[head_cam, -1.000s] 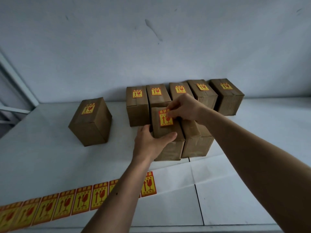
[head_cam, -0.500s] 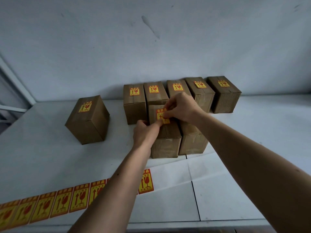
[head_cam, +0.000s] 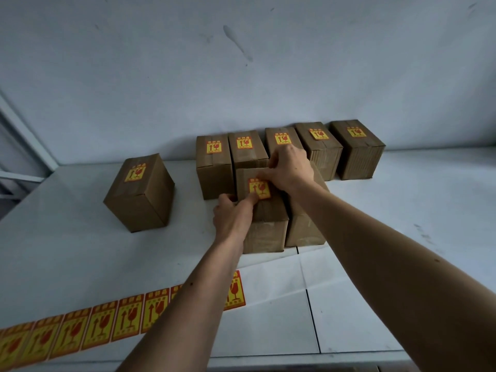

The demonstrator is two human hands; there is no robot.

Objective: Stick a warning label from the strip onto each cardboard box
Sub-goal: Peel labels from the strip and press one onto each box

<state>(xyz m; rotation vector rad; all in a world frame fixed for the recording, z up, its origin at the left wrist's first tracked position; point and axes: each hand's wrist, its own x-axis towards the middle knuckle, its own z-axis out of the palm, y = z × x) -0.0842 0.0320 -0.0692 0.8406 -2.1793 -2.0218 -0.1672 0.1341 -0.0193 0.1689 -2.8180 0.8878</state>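
A front cardboard box (head_cam: 265, 232) stands in the middle of the table with a yellow-and-red warning label (head_cam: 258, 189) on its top. My left hand (head_cam: 233, 216) grips the box's left side, and its thumb presses the label's lower edge. My right hand (head_cam: 291, 167) lies over the box's far right corner, fingertips on the label's right edge. A second front box (head_cam: 304, 230) sits just to the right, its top hidden by my right arm. The label strip (head_cam: 80, 328) lies flat at the lower left.
Behind stand several labelled boxes in a row (head_cam: 357, 154) against the grey wall. One labelled box (head_cam: 139, 194) stands alone at the left. The white table (head_cam: 402, 210) has seams near its front edge (head_cam: 295, 359).
My left thumb has slid up from the box's near side onto the label's lower edge. My right hand has stayed on the label, now pressing it flat.
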